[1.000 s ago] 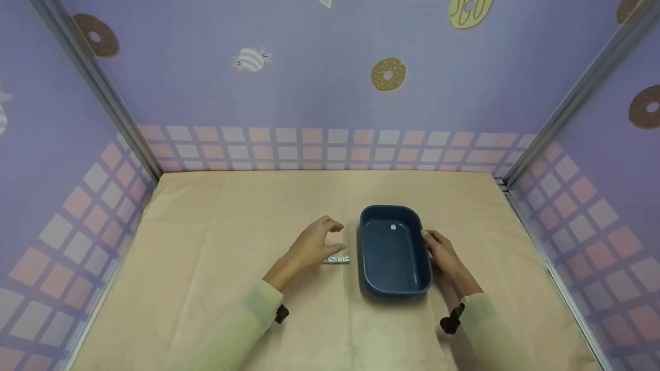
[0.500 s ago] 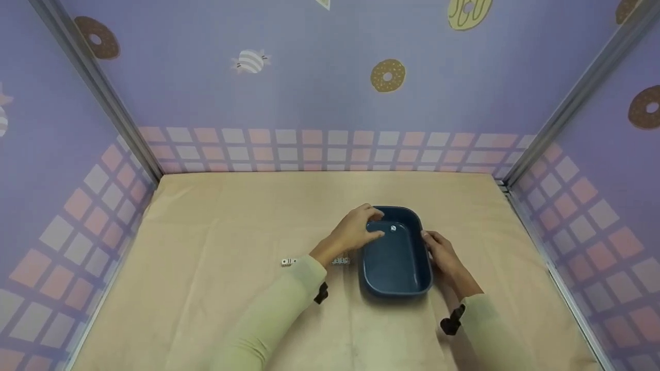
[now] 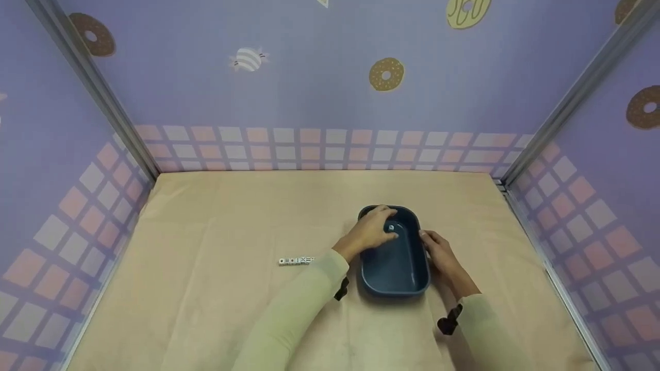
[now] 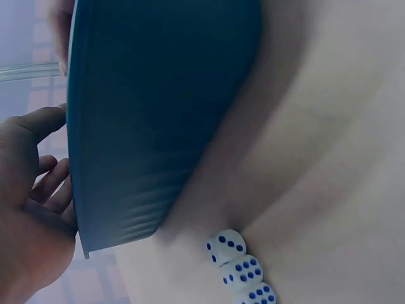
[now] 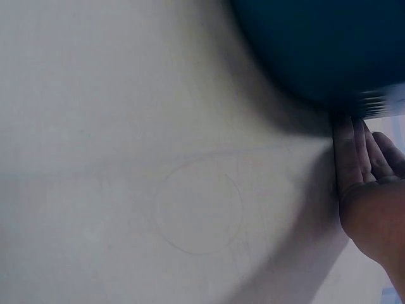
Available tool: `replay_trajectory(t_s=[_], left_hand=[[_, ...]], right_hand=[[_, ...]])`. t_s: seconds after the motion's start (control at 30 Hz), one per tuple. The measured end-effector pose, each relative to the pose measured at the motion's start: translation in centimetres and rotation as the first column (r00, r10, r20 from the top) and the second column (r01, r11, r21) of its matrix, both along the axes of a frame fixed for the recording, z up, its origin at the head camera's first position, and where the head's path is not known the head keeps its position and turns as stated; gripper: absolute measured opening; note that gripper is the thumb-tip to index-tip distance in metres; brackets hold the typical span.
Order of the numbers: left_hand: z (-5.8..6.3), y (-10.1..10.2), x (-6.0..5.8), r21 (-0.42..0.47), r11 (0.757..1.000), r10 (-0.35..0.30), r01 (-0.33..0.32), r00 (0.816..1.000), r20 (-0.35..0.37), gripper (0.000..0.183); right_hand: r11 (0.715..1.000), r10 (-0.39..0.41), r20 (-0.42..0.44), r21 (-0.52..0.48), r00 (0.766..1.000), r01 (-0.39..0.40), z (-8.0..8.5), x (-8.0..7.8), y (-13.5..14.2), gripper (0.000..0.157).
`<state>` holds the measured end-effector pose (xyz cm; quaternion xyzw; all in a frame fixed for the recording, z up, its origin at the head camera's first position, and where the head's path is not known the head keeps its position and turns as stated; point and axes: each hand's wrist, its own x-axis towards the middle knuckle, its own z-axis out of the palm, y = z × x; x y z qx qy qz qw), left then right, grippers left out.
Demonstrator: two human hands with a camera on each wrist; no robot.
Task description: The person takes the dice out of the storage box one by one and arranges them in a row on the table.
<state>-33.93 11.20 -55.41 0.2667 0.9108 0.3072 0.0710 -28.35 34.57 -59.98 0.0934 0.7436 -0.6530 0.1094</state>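
Observation:
A deep blue rectangular dish (image 3: pixel 394 268) rests on the cloth-covered table. One white die (image 3: pixel 391 227) lies inside on its floor. Over the dish's left rim reaches my left hand (image 3: pixel 370 230), thumb and fingers spread apart around the space above that die; I see nothing between them. My right hand (image 3: pixel 442 255) holds the dish at its right side, thumb at the rim and fingers along the outer wall. To the left, a row of white dice (image 3: pixel 296 261) sits on the table, its right part hidden by my left sleeve. Dice (image 4: pixel 243 271) also show in the left wrist view.
Beige cloth (image 3: pixel 232 221) covers the table. A purple patterned wall (image 3: pixel 309 103) stands behind it, with side walls at left and right. Metal posts (image 3: pixel 103 98) mark the corners.
My left hand has moved right, from above the row of dice to over the dish, its fingers still spread. The right hand and the dish have stayed in place.

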Motion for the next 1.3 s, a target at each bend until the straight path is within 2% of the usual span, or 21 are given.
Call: replay_trajectory(t_s=[0.1, 0.27, 0.43, 0.6, 0.8, 0.9, 1.03, 1.3], left_hand=[[-0.1, 0.4, -0.3, -0.017, 1.0, 0.01, -0.01, 1.0, 0.022, 0.067], [-0.4, 0.9, -0.5, -0.041, 0.999, 0.028, -0.026, 0.999, 0.046, 0.069], [-0.9, 1.3, -0.5, -0.092, 0.995, 0.04, -0.037, 0.999, 0.031, 0.07], [-1.3, 1.5, -0.3, -0.162, 0.986, 0.031, -0.032, 0.999, -0.007, 0.069], [-1.5, 1.7, -0.2, -0.236, 0.972, 0.012, -0.019, 0.999, -0.033, 0.069], [-1.6, 1.8, -0.1, -0.274, 0.962, -0.004, -0.007, 0.999, -0.041, 0.067], [-2.1, 1.8, -0.2, -0.298, 0.955, -0.01, -0.008, 0.998, -0.061, 0.059], [-2.5, 1.9, -0.1, -0.345, 0.938, -0.074, 0.024, 0.989, -0.131, 0.022]], right_hand=[[1.0, -0.008, -0.025, 0.013, 1.0, 0.009, -0.8, -0.1, 0.1, 0.062], [1.0, -0.006, -0.032, 0.024, 0.999, 0.006, -0.9, 0.0, -0.1, 0.065], [1.0, -0.014, -0.04, 0.013, 0.999, 0.014, -0.9, -0.1, -0.1, 0.063], [1.0, -0.016, -0.021, 0.005, 1.0, 0.016, -0.3, 0.0, -0.2, 0.06], [1.0, 0.006, -0.002, -0.01, 1.0, -0.006, 1.2, 0.5, -0.4, 0.053], [1.0, 0.009, 0.0, -0.001, 1.0, -0.009, 1.1, 0.5, -0.5, 0.053], [1.0, -0.011, -0.004, 0.005, 1.0, 0.011, 0.0, 0.2, -0.3, 0.058], [0.999, -0.036, -0.053, 0.021, 0.998, 0.037, -1.1, -0.1, -0.1, 0.062]])
